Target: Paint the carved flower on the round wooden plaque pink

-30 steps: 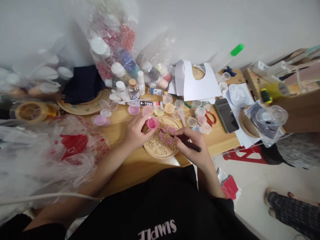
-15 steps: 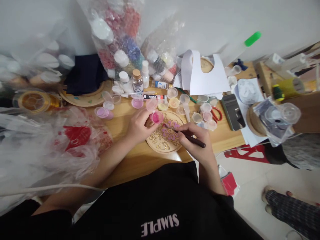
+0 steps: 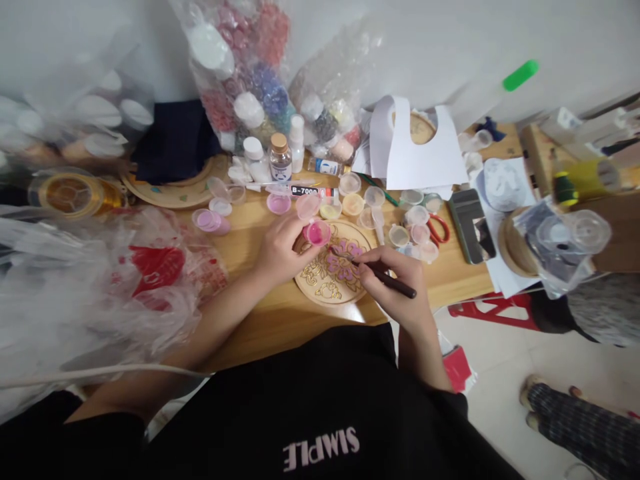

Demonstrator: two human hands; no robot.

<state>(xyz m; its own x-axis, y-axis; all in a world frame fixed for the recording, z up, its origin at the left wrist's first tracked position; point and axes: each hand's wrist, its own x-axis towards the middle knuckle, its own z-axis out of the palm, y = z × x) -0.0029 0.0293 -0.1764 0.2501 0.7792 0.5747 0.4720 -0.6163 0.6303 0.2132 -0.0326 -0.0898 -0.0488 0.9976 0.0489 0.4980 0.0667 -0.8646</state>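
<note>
Cluttered wooden table: round wooden disc near its front edge; left hand pinching a pink paint pot over the disc's far rim; right hand gripping a brush, shaft slanting leftward, tip on the disc just beside the pot.

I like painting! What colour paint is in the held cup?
Pink, in the small clear plastic cup; head view.

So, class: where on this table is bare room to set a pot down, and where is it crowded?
Bare wood lies between the bag and the left hand, along the front edge before the disc, and right of the right hand, in front of the phone. Behind the disc, pots and bottles crowd it.
</note>
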